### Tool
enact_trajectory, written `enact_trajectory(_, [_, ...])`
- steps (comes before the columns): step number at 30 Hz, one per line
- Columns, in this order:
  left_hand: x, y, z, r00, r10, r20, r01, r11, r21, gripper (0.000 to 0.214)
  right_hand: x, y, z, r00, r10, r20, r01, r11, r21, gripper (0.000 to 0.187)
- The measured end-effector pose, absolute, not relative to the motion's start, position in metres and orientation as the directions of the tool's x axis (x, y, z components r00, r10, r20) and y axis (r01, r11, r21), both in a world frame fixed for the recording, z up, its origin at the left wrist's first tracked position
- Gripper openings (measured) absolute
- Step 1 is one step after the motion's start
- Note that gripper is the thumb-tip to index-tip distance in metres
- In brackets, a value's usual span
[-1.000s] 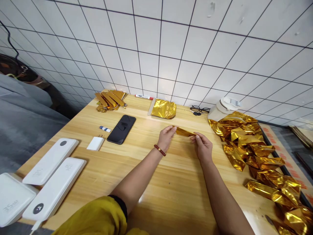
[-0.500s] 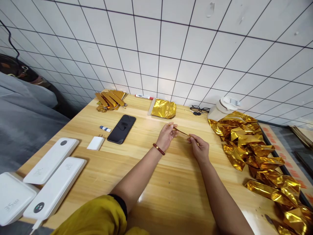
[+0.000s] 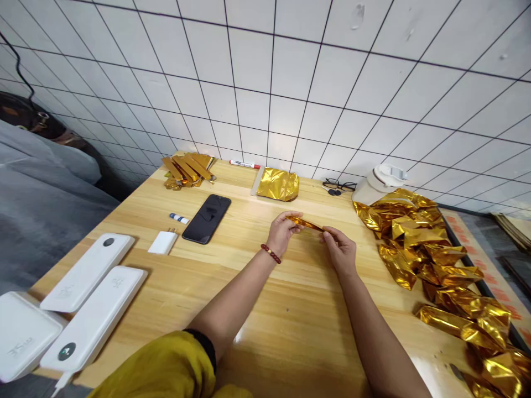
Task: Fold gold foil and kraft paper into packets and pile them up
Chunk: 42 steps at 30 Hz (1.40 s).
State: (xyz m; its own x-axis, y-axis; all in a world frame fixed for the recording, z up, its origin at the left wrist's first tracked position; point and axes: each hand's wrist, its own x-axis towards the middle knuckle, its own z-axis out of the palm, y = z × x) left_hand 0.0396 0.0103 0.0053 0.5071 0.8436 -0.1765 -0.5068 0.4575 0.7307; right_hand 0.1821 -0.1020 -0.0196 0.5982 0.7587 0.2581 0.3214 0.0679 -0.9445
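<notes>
Between my two hands, a narrow folded piece of gold foil paper (image 3: pixel 306 223) is stretched just above the wooden table. My left hand (image 3: pixel 282 232), with a dark red bead bracelet (image 3: pixel 270 254) at the wrist, pinches its left end. At the other end, my right hand (image 3: pixel 340 251) grips it between thumb and fingers. Behind the hands lies a flat packet of gold foil sheets (image 3: pixel 277 184) with a pale strip along its left edge. To the right, a heap of opened, puffed-out gold foil pieces (image 3: pixel 421 232) runs along the table edge.
Flat gold strips (image 3: pixel 188 167) are piled at the back left. A black phone (image 3: pixel 206 219), a white charger (image 3: pixel 162 242) and white power banks (image 3: pixel 93 318) lie on the left. A marker (image 3: pixel 244 164), glasses (image 3: pixel 339 185) and a white cup (image 3: pixel 378 183) stand along the tiled wall.
The foil piece between my hands has turned from a thin edge to show a wider gold face. My hands have shifted only slightly.
</notes>
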Motion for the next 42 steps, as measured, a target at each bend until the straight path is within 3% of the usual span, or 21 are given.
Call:
enact_trajectory(5, [0.041, 0.009, 0.005, 0.483, 0.864, -0.145, -0.477, 0.399, 0.783, 0.021, 0.185, -0.101, -0.024, 0.602, 0.750, 0.274, 0.342, 0.068, -0.937, 0.030])
enact_trajectory(13, [0.043, 0.004, 0.001, 0.485, 0.874, -0.035, -0.282, 0.195, 0.939, 0.037, 0.184, -0.095, -0.014, 0.728, 0.669, 0.148, 0.183, 0.019, -0.983, 0.041])
enact_trajectory(17, [0.044, 0.003, 0.000, 0.527, 0.850, -0.022, -0.291, 0.205, 0.935, 0.037, 0.186, -0.093, -0.016, 0.760, 0.637, 0.129, 0.156, 0.014, -0.988, 0.041])
enact_trajectory(24, [0.046, 0.006, -0.006, 0.449, 0.892, -0.053, -0.298, 0.205, 0.932, 0.028, 0.188, -0.095, -0.021, 0.748, 0.641, 0.172, 0.204, 0.025, -0.979, 0.041])
enact_trajectory(32, [0.044, 0.002, -0.006, 0.495, 0.869, 0.000, -0.174, 0.099, 0.980, 0.031, 0.188, -0.095, -0.021, 0.753, 0.644, 0.136, 0.200, -0.027, -0.979, 0.044])
enact_trajectory(42, [0.044, 0.000, -0.007, 0.551, 0.834, 0.025, -0.220, 0.117, 0.969, 0.041, 0.187, -0.097, -0.023, 0.737, 0.650, 0.184, 0.234, 0.010, -0.972, 0.046])
